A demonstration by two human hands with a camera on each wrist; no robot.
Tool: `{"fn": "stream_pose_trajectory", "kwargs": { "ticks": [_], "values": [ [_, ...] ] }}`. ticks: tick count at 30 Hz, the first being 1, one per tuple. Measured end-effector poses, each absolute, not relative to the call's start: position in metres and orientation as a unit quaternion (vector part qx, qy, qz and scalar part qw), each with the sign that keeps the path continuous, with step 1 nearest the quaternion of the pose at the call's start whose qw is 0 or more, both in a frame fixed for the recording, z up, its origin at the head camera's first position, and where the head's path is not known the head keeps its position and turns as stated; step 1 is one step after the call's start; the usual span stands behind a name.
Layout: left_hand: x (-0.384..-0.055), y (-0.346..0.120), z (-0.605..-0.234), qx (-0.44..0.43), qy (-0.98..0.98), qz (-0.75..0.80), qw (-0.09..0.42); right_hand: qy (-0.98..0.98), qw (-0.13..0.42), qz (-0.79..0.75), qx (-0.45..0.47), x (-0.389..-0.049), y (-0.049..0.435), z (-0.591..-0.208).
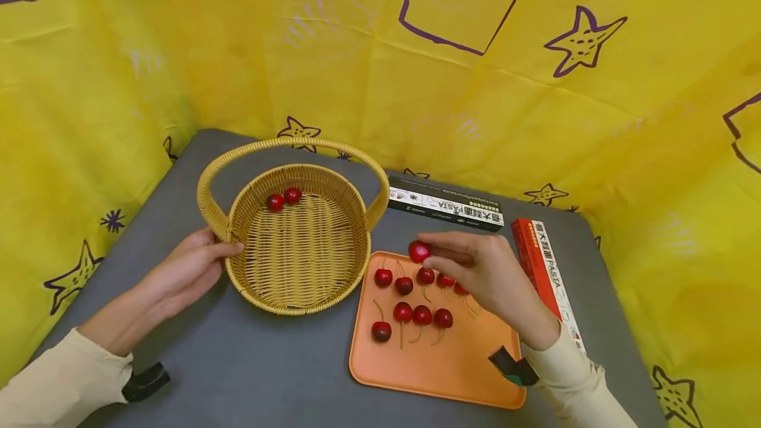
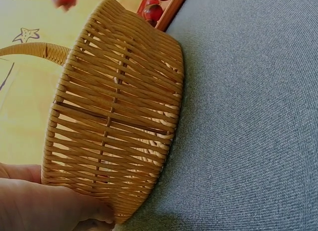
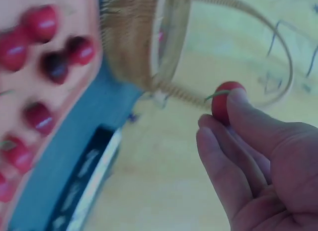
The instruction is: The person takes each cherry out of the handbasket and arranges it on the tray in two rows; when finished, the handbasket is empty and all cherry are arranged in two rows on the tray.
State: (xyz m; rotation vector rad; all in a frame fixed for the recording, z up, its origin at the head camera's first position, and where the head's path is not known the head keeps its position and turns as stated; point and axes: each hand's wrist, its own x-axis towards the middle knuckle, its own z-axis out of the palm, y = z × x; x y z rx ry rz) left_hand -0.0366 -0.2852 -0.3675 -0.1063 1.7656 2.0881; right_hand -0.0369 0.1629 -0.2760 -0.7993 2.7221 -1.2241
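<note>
My left hand (image 1: 187, 269) grips the rim of a round wicker basket (image 1: 297, 309) at its left side, thumb over the edge near the foot of the arched handle. Two cherries (image 1: 284, 199) lie inside, toward the back. My right hand (image 1: 484, 269) pinches one red cherry (image 3: 221, 107) between thumb and fingers, its green stem showing in the right wrist view. That hand is above the back of an orange tray (image 1: 428, 375), to the right of the basket. Several stemmed cherries (image 1: 422, 315) lie on the tray in two rough rows, some partly hidden behind the hand.
A dark pasta box (image 1: 446, 203) lies behind the tray, and a red and white pasta box (image 1: 547, 269) lies along its right side. Everything sits on a grey cloth-covered table (image 1: 267, 368). Yellow curtains (image 1: 357, 51) with purple drawings hang around the table's back and sides.
</note>
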Motion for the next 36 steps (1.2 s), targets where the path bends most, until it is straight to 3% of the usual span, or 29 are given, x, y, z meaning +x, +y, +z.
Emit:
{"fn": "stream_pose_trajectory", "kwargs": {
  "ticks": [8, 20, 36],
  "values": [
    [-0.036, -0.288, -0.369, -0.036, 0.632, 0.748, 0.201, 0.915, -0.005, -0.376, -0.146, 0.006, 0.219, -0.322],
    [-0.037, -0.288, -0.369, -0.029, 0.634, 0.746, 0.202, 0.919, -0.007, -0.388, -0.07, 0.04, 0.244, -0.38],
    [-0.037, -0.287, -0.366, -0.035, 0.629, 0.749, 0.204, 0.954, -0.017, -0.294, -0.05, 0.05, 0.242, -0.397]
  ]
}}
